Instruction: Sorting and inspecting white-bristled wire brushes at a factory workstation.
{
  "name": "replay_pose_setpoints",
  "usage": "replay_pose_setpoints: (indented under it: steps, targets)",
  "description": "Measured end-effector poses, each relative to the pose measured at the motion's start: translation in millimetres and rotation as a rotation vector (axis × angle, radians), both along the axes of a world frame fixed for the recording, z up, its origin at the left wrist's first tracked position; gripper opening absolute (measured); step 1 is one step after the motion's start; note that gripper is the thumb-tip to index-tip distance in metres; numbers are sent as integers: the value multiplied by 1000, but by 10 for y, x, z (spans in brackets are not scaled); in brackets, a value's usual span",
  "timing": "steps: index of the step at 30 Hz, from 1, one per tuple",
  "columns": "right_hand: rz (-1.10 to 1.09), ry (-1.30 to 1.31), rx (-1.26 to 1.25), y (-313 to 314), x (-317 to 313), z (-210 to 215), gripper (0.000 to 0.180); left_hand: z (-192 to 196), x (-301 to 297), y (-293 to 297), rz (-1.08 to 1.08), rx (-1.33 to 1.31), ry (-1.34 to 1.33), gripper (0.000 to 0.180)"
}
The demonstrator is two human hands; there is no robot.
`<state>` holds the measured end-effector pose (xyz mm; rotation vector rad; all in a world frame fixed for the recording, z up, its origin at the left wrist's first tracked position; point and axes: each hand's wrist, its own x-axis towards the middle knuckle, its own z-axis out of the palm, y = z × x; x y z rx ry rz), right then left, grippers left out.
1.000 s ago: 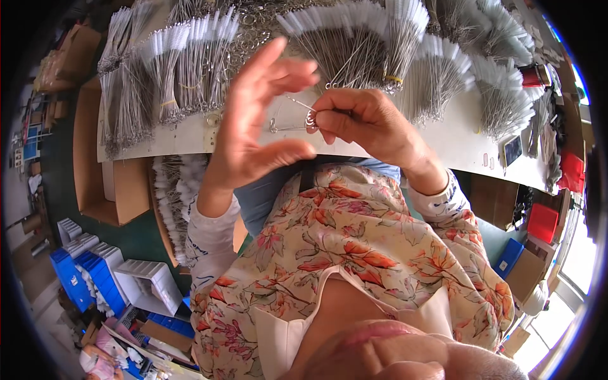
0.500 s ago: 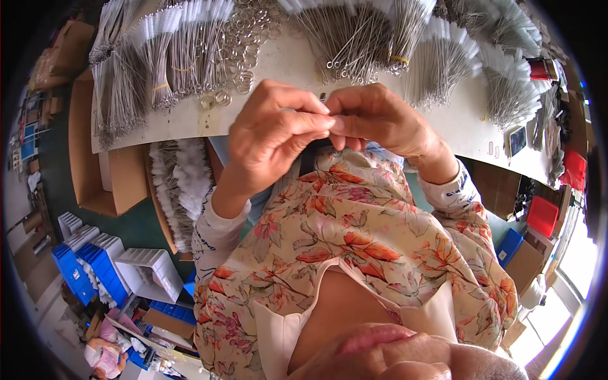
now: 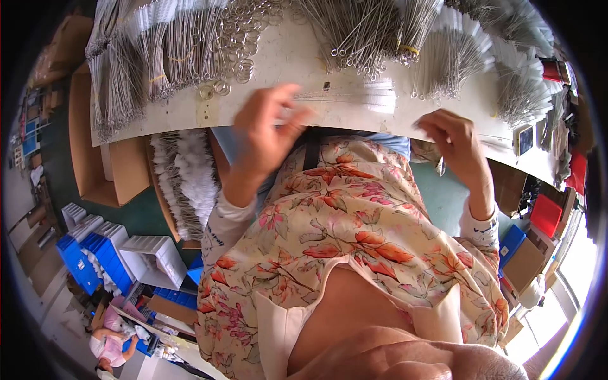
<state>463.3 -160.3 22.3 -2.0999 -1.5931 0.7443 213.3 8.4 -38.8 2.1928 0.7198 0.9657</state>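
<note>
My left hand [image 3: 267, 133] is raised over the table's front edge, its fingers smeared by motion. Close by its fingertips, a few thin wire brushes [image 3: 380, 96] stretch to the right, with white bristles at their far right end. Whether the left fingers touch these wires or the brushes simply lie on the table, I cannot tell. Apart from it, my right hand [image 3: 453, 142] hovers near the front edge on the right, fingers loosely bent and spread, with nothing visible in them. Several metal rings [image 3: 243, 69] lie beyond my left hand, two of them [image 3: 213, 90] nearer the edge.
Bundles of wire brushes [image 3: 361, 41] line the back of the white table [image 3: 164, 120], with more at left [image 3: 120, 88] and right [image 3: 453, 57]. A cardboard box [image 3: 114, 180] stands at left. Blue and grey bins [image 3: 149, 263] are lower left, where another person [image 3: 113, 342] is.
My hands were together, fingertips pinched at the middle. They have parted: the right went right and slightly down, the left moved slightly. The few brushes at the front of the table now show.
</note>
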Motion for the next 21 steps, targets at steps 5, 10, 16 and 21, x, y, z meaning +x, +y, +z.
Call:
replay_pose_setpoints:
  steps: [5, 10, 16, 21]
  targets:
    - [-25, -305, 170, -53, 36, -487, 8, -242, -244, 196, 189, 94, 367, 20]
    - [94, 173, 454, 641, -754, -261, 5, -180, -282, 190, 29, -495, -57, 4]
    - [286, 158, 428, 1049, -1077, -234, 8, 456, -281, 279, -158, -863, -303, 7]
    - [290, 560, 378, 1059, -970, -73, 9, 558, -397, 418, -396, -763, -239, 15]
